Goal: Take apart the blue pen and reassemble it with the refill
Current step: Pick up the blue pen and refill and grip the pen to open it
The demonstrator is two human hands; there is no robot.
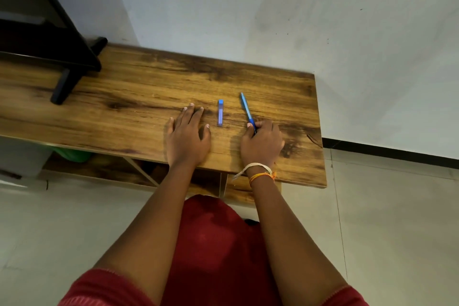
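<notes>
A blue pen (246, 108) lies on the wooden table (139, 97), its tip pointing away from me. My right hand (262, 143) curls around the pen's near end, fingers closed on it. A small clear refill case with a blue cap (220, 113) lies upright between my hands, untouched. My left hand (187, 135) rests flat on the table to the left of the case, fingers spread and holding nothing.
A black stand's foot (67, 79) sits on the table's far left. The table's right edge (320, 131) is close to my right hand. A white wall rises behind the table. Shelves and a green object (72, 154) lie under the tabletop.
</notes>
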